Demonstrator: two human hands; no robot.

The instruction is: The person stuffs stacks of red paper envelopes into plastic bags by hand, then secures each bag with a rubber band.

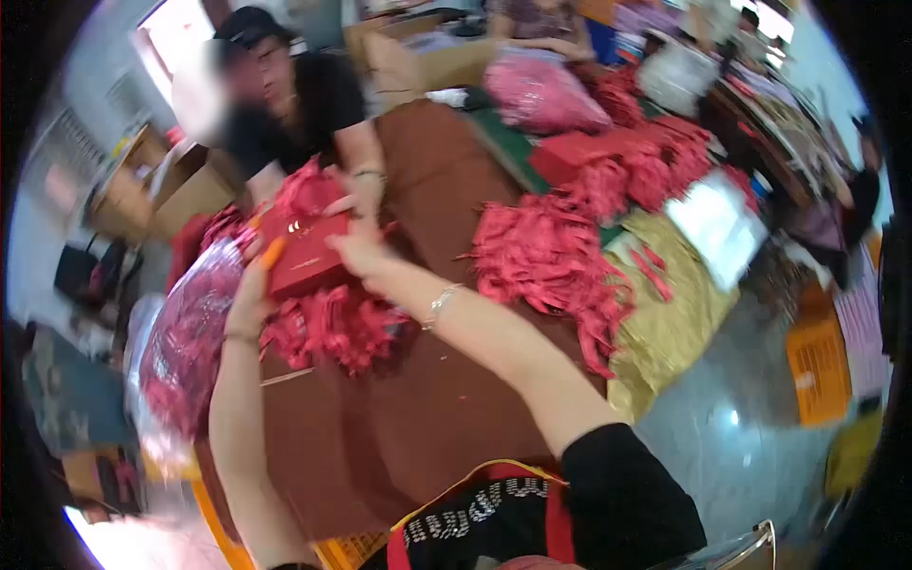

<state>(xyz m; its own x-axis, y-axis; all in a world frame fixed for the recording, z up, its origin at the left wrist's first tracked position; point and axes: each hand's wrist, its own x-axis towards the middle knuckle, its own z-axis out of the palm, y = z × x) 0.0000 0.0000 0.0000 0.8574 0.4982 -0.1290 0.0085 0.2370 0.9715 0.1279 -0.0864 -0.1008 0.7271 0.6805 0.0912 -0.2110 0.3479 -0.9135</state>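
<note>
A flat red box [302, 264] with small gold marks on its face is held between my hands, tilted toward me over the brown table. My left hand [249, 293], with an orange cover on one finger, grips its left edge. At its right side, my right hand [359, 249] has its fingers over the edge. Just below the box lies a bunch of red ribbon-like straps [337, 328]. More red material [309, 190] is heaped directly behind the box, where the hands of a person [328, 90] in black across the table reach in.
The brown tabletop [446, 399] runs toward me. On the right sits a large heap of red straps [541, 252], beside a gold-coloured sheet [665, 323]. A clear plastic bag [185, 332] of red pieces is at the left edge. A pink bag [541, 90] lies farther back.
</note>
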